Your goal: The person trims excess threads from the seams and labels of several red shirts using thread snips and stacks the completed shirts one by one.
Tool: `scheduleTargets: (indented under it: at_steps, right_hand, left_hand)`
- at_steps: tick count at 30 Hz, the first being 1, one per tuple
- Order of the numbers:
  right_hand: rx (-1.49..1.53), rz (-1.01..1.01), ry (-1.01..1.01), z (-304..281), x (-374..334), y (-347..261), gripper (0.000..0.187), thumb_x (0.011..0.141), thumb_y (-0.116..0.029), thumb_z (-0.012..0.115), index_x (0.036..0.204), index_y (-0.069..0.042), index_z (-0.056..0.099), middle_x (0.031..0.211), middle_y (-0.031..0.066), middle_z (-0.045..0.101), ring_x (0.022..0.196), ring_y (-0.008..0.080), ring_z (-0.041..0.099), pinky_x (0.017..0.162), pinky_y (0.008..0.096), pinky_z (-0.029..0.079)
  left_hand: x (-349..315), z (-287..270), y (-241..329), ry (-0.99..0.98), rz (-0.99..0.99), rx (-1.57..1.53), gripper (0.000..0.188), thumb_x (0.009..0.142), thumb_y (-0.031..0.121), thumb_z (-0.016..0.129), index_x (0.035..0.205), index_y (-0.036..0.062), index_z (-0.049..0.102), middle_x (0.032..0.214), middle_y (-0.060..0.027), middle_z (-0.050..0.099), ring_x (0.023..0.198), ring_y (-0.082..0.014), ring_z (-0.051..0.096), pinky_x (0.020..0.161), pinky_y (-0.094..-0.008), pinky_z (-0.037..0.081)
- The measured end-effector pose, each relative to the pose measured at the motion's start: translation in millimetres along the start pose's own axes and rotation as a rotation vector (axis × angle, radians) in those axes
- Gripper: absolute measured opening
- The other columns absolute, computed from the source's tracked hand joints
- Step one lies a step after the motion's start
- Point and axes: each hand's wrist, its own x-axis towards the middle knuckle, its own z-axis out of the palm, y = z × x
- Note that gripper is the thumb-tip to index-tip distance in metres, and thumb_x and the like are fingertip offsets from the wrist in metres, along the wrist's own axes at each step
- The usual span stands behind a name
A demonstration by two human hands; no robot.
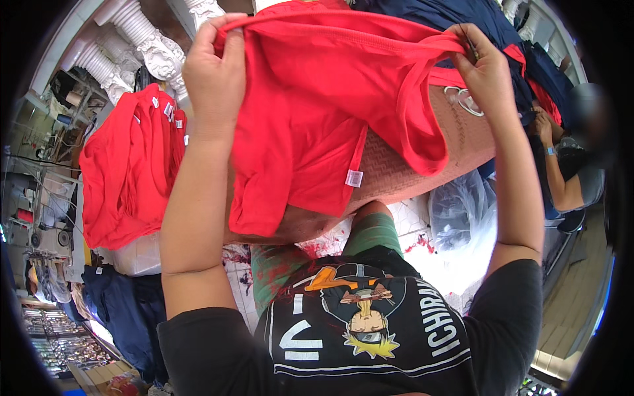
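Observation:
A red shirt (pixel 310 112) is stretched between my two hands by its upper edge and hangs down over a brown textured surface (pixel 389 171). My left hand (pixel 214 76) pinches the left end of that edge between thumb and fingers. At the other end, my right hand (pixel 485 69) is closed on the cloth. A thin dark thing shows by its fingers, too small to name. One opening of the shirt droops below the right hand, and a white label (pixel 354 178) hangs from the lower side edge. White loops (pixel 465 100) lie next to my right wrist, partly hidden.
A pile of red garments (pixel 129 171) with white tags sits at the left. White ornate columns (pixel 148 43) stand behind it. Dark blue cloth (pixel 422 26) is heaped at the far side. A clear plastic bag (pixel 462 211) rests on the floor. Another person (pixel 568 171) sits at the right.

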Motion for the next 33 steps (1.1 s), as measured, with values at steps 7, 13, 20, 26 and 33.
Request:
scheduleTargets:
  at_steps: [7,13,20,26,33]
  right_hand:
    - [-0.254,-0.125,-0.754,10.3,-38.6,14.0,0.036,0.074,-0.011,0.075,0.107,-0.002,0.064,0.099,0.0150,0.066,0.091,0.0212,0.065,0.075,0.0327,0.050]
    - [0.148,0.066,-0.325,124.6,-94.4,-50.4,0.043,0.076,-0.027,0.076,0.111,-0.006,0.064,0.115,0.0155,0.063,0.096,0.0310,0.066,0.081,0.0375,0.053]
    - [0.794,0.425,-0.316,114.5,-69.4,-49.4,0.020,0.085,-0.018,0.071,0.096,-0.002,0.068,0.085,-0.0014,0.067,0.077,0.0046,0.057,0.070,0.0215,0.046]
    - [0.618,0.628,-0.335,121.0,-85.2,-36.9,0.028,0.081,-0.027,0.076,0.091,-0.003,0.069,0.085,-0.0002,0.067,0.081,0.0057,0.058,0.075,0.0215,0.046]
    - [0.322,0.314,-0.167,124.5,-91.0,-45.4,0.027,0.078,-0.018,0.076,0.098,-0.002,0.068,0.083,0.0050,0.065,0.077,0.0118,0.060,0.072,0.0253,0.046]
  left_hand:
    - [-77.6,17.2,-47.2,-0.424,-0.390,-0.047,0.016,0.083,0.012,0.065,0.095,0.0024,0.067,0.085,-0.0057,0.067,0.078,-0.0105,0.061,0.072,-0.0258,0.048]
    - [-123.5,33.7,-44.6,-0.251,-0.193,0.100,0.014,0.075,0.012,0.063,0.087,0.0044,0.066,0.090,-0.0093,0.066,0.088,-0.0277,0.060,0.081,-0.0357,0.047]
    - [-128.3,-7.2,-21.2,-0.400,-0.448,0.025,0.035,0.076,-0.010,0.049,0.104,0.0049,0.064,0.104,-0.0078,0.064,0.092,-0.0160,0.061,0.083,-0.0259,0.048]
    - [-150.2,-22.4,6.4,-0.601,-0.920,-0.667,0.041,0.082,-0.010,0.046,0.121,-0.0046,0.055,0.115,-0.0086,0.062,0.102,-0.0112,0.059,0.091,-0.0235,0.045]
    - [-165.9,-18.2,7.4,-0.481,-0.955,-0.663,0.032,0.090,0.007,0.062,0.120,-0.0024,0.058,0.108,-0.0050,0.065,0.097,-0.0085,0.061,0.088,-0.0228,0.046]
